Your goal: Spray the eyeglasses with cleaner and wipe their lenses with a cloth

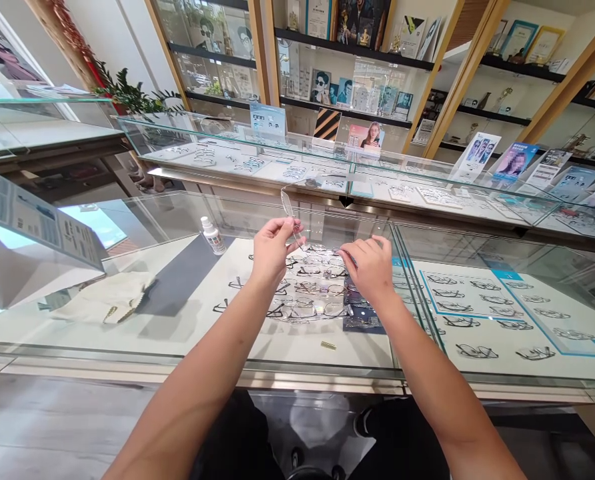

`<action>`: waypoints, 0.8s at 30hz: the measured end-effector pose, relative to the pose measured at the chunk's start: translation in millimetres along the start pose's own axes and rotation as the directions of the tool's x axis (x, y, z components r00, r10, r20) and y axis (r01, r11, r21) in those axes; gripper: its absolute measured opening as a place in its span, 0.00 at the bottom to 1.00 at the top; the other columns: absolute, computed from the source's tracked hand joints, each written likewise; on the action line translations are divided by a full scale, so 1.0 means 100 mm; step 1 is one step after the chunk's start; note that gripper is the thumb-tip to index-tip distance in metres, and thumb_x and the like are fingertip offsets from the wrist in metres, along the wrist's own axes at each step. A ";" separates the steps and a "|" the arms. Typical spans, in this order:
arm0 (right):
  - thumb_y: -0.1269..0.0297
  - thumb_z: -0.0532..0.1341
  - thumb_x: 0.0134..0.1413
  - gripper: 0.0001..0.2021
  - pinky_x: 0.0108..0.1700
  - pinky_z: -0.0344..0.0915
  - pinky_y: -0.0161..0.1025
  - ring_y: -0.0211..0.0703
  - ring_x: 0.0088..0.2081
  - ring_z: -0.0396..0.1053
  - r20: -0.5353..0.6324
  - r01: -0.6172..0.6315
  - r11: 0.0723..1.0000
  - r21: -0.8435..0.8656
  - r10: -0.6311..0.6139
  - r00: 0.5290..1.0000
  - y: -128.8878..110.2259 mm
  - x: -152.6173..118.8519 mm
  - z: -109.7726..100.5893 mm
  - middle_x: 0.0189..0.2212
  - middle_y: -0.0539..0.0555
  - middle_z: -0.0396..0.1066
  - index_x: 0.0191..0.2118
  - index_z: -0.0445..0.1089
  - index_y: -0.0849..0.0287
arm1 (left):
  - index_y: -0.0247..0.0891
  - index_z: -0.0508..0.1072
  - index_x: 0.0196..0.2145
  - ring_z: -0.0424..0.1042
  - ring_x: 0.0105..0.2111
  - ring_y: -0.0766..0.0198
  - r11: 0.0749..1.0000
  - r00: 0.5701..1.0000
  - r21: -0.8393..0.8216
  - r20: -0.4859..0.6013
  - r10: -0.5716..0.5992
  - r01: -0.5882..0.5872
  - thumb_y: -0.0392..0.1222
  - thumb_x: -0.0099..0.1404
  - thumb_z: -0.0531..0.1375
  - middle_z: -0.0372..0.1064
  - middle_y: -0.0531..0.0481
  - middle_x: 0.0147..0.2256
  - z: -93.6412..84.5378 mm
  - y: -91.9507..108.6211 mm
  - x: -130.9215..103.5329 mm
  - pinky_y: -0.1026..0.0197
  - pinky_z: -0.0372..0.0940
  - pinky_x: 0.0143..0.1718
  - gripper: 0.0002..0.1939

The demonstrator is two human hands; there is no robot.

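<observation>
My left hand (273, 248) is closed, thumb and fingers pinching a pair of clear, thin-rimmed eyeglasses (287, 202) above the glass counter. One rim or lens stands up past the fingertips. To the right, my right hand (370, 267) is held with its fingers curled and thumb pressed to them, level with the left. Whatever lies between its fingertips is too fine to make out. Below both hands, several rows of eyeglasses (320, 289) show in the glass counter (287, 353), partly covered by my left wrist and right hand.
A white bottle (213, 237) stands left of my hands, beside a dark grey mat (177, 280). A crumpled cream cloth (108, 298) and a tilted sign board (37, 220) lie further left. More eyeglasses (477, 352) fill the right case. Another glass display case (307, 148) runs behind.
</observation>
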State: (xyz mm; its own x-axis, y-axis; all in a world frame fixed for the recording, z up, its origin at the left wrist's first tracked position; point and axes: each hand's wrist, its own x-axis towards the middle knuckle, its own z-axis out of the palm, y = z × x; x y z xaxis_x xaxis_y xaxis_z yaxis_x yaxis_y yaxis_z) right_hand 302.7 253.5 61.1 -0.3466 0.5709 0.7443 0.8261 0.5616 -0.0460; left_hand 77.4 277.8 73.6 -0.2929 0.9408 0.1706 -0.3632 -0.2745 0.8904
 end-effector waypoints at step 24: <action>0.61 0.59 0.74 0.13 0.61 0.60 0.66 0.63 0.54 0.71 -0.328 -0.182 0.983 0.019 0.178 0.928 0.29 0.07 -0.21 0.49 0.58 0.82 0.52 0.82 0.45 | 0.40 0.82 0.36 0.78 0.39 0.54 0.837 0.860 0.454 0.510 0.037 -0.305 0.62 0.68 0.68 0.81 0.43 0.39 0.07 -0.01 -0.21 0.53 0.74 0.41 0.21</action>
State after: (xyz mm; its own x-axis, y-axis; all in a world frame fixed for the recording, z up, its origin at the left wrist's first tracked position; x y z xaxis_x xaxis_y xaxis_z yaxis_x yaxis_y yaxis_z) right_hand 333.5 261.1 78.5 -0.0286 0.4334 0.9007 0.8670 0.4593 -0.1935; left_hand 89.9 259.9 72.5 0.1857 0.8999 0.3947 0.1873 -0.4267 0.8848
